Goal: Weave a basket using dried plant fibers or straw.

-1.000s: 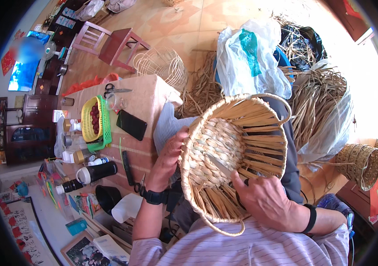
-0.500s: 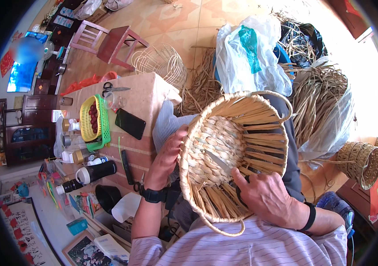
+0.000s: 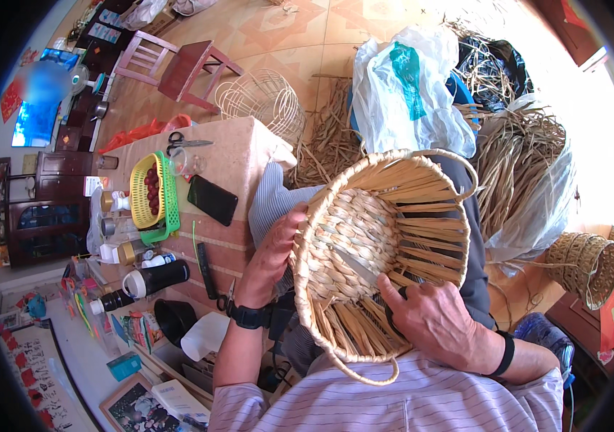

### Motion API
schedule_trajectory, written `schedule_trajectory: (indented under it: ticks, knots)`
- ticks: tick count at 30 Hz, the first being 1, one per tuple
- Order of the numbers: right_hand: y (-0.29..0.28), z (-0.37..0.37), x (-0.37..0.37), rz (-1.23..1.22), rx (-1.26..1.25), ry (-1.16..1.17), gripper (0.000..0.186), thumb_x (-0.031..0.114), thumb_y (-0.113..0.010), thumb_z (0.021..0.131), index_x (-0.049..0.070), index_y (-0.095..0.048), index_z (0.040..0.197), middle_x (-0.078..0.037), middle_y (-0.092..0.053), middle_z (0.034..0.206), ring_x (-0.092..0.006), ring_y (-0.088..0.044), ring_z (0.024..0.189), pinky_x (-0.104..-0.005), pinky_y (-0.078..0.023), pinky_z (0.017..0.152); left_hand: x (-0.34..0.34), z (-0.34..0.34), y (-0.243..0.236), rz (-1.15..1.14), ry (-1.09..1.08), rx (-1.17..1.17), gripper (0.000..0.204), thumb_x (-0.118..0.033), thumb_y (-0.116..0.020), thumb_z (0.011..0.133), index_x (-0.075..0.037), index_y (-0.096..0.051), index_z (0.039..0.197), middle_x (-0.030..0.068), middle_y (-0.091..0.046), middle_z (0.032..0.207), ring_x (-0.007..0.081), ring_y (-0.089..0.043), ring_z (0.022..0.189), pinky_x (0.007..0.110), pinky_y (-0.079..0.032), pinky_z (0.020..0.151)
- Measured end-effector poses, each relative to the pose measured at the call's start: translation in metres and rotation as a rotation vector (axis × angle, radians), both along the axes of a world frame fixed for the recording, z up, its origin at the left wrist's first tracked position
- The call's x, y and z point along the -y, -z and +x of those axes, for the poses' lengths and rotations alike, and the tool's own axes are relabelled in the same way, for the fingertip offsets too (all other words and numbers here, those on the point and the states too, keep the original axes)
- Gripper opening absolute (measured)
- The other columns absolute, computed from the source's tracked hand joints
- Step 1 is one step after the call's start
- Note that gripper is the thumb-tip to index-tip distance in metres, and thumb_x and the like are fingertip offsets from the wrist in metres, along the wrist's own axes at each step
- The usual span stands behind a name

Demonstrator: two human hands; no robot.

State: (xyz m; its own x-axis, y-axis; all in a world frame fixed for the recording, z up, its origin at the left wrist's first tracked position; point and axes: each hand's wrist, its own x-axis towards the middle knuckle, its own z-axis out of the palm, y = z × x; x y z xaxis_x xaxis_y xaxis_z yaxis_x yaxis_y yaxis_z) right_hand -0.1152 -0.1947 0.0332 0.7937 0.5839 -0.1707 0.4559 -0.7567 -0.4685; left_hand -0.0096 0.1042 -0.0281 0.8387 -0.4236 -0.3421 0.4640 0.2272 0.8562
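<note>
A round woven straw basket point(image 3: 354, 230) with a braided rim and two loop handles rests on my lap, tilted so its inside shows. My left hand point(image 3: 275, 252) is closed against the basket's left outer wall, steadying it, with some fingertips hidden behind the rim. Over the near right side of the rim, my right hand point(image 3: 436, 317) grips a pointed metal blade point(image 3: 356, 263) with a dark handle. The forefinger lies along the blade, which points into the basket over the woven base. Most of the handle is hidden, so knife or scissors cannot be told apart.
On the table point(image 3: 238, 155) at left lie a black phone point(image 3: 212, 201), scissors point(image 3: 186, 142) and a yellow basket point(image 3: 146, 189) of red fruit. Straw bundles point(image 3: 519, 162), a white plastic bag point(image 3: 400, 93) and a wire-like basket frame point(image 3: 264, 104) are on the floor ahead. A woven basket point(image 3: 584, 263) lies at right.
</note>
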Motion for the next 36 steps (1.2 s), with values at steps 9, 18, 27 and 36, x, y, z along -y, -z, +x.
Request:
schedule_trajectory:
  ticks: [9, 18, 27, 36]
  knots:
    - [0.003, -0.003, -0.013, -0.180, 0.081, -0.090, 0.059, 0.010, -0.062, 0.092, -0.007, -0.060, 0.149, -0.009, -0.065, 0.076, -0.0214, -0.069, 0.068, -0.0357, -0.051, 0.057, 0.002, 0.005, -0.004, -0.097, 0.071, 0.000, 0.047, -0.023, -0.071, 0.107, -0.002, -0.059, 0.148, 0.0036, -0.070, 0.139, 0.0074, -0.064, 0.123, 0.024, -0.057, 0.101]
    - [-0.007, -0.002, -0.008, -0.134, 0.106, -0.061, 0.061, 0.010, -0.065, 0.091, -0.009, -0.058, 0.148, -0.008, -0.065, 0.076, -0.0204, -0.067, 0.069, -0.0338, -0.051, 0.055, 0.002, 0.005, -0.005, -0.023, 0.093, 0.138, 0.051, -0.029, -0.069, 0.109, -0.001, -0.058, 0.150, 0.0029, -0.069, 0.139, 0.0084, -0.063, 0.124, 0.027, -0.053, 0.108]
    - [-0.001, -0.001, -0.006, -0.073, 0.026, -0.038, 0.059, 0.010, -0.064, 0.091, -0.007, -0.060, 0.147, -0.010, -0.065, 0.075, -0.0238, -0.071, 0.068, -0.0384, -0.055, 0.057, -0.008, -0.005, -0.002, 0.083, 0.009, -0.018, 0.067, -0.049, -0.070, 0.106, -0.003, -0.056, 0.152, 0.0064, -0.063, 0.149, 0.0142, -0.058, 0.135, 0.033, -0.049, 0.115]
    - [-0.002, -0.001, -0.014, -0.169, 0.068, -0.068, 0.057, 0.009, -0.062, 0.092, -0.004, -0.061, 0.147, -0.010, -0.067, 0.079, -0.0239, -0.072, 0.073, -0.0365, -0.055, 0.061, -0.009, -0.002, 0.008, -0.073, 0.085, 0.105, 0.051, -0.025, -0.065, 0.110, -0.002, -0.053, 0.154, 0.0046, -0.063, 0.148, 0.0129, -0.059, 0.133, 0.033, -0.050, 0.116]
